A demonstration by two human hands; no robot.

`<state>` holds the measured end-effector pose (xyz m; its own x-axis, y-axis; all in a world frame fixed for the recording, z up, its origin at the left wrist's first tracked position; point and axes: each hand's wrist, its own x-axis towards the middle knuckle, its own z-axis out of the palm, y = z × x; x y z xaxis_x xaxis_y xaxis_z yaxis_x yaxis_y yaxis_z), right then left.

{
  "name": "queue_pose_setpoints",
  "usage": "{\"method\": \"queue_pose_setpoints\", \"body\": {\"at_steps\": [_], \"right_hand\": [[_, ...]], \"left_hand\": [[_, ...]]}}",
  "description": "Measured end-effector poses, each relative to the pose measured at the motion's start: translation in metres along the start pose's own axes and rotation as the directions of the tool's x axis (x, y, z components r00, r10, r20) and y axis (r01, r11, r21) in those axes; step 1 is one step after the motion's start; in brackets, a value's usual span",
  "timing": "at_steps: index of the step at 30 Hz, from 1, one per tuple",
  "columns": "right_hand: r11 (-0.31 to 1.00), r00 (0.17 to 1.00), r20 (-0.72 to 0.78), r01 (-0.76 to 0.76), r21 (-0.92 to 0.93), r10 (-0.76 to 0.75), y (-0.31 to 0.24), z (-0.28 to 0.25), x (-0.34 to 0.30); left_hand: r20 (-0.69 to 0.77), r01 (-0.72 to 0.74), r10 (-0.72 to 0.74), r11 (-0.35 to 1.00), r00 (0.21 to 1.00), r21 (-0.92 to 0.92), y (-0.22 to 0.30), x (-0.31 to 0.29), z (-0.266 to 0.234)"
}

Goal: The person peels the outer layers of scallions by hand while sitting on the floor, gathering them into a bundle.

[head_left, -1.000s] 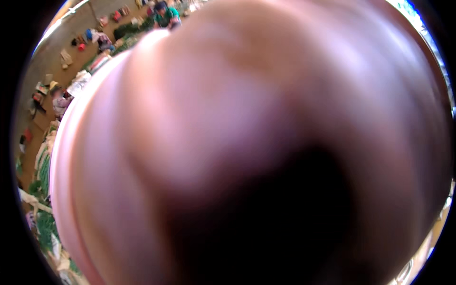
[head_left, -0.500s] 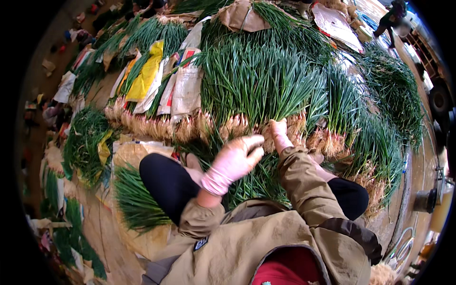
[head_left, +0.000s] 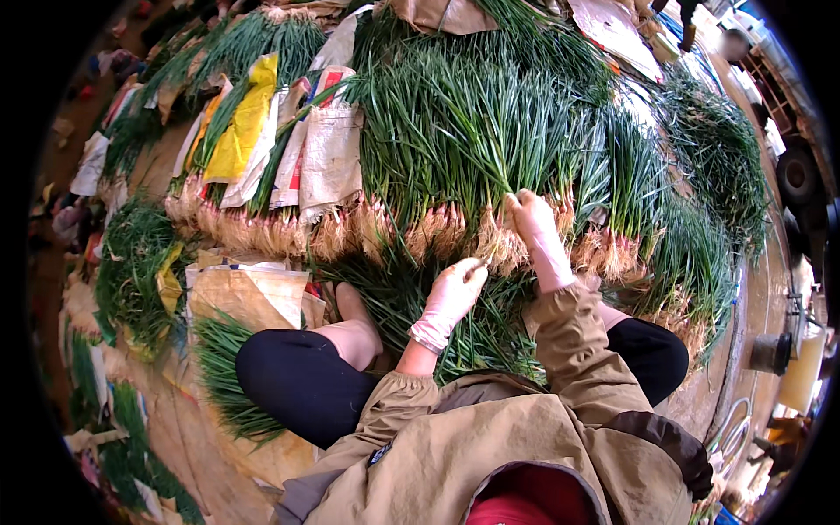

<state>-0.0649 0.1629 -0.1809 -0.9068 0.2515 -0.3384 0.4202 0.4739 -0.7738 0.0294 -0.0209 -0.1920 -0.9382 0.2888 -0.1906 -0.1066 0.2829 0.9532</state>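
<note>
A dense row of long-leaved plants like green onions (head_left: 464, 131) lies ahead of me, with pinkish stem bases and pale stringy roots (head_left: 499, 245) toward me. My right hand (head_left: 534, 226), in a thin pale pinkish glove, is closed around the lower stems of a few of these green onions, above the roots. Gloved the same way, my left hand (head_left: 455, 293) is just below the root ends, left of the right hand. Its thumb and fingers are pinched together by a thin root end; what they hold, if anything, is too small to make out.
Between my bent knees more loose greens (head_left: 472, 341) lie on the floor. White and yellow sacks (head_left: 246, 131) cover part of the row at left. A flattened tan sack (head_left: 245, 293) and another green bunch (head_left: 223, 372) lie by my left knee. A dark bucket (head_left: 772, 353) stands at right.
My left hand has moved down and closed from loosely spread fingers to a pinch. My right hand has risen slightly with its stems. My head view has shifted a little.
</note>
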Motion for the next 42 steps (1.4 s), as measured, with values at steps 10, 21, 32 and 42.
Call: {"method": "queue_pose_setpoints", "body": {"at_steps": [10, 21, 32, 42], "right_hand": [[0.965, 0.946, 0.286, 0.081, 0.251, -0.154, 0.015, 0.054, -0.075], [0.584, 0.928, 0.350, -0.356, 0.730, 0.129, 0.036, 0.066, -0.047], [0.666, 0.939, 0.343, -0.260, 0.700, 0.007, 0.012, 0.080, -0.073], [-0.253, 0.846, 0.532, -0.525, 0.813, -0.047, 0.034, 0.081, -0.033]], "left_hand": [[0.188, 0.322, -0.329, 0.421, 0.925, -0.848, -0.021, 0.000, 0.003], [0.361, 0.380, -0.166, 0.106, 0.918, -0.919, -0.002, -0.019, -0.011], [0.358, 0.464, -0.327, 0.347, 0.875, -0.815, -0.016, -0.015, -0.007], [0.505, 0.504, 0.041, -0.164, 0.862, -0.848, 0.006, -0.024, -0.011]]}}
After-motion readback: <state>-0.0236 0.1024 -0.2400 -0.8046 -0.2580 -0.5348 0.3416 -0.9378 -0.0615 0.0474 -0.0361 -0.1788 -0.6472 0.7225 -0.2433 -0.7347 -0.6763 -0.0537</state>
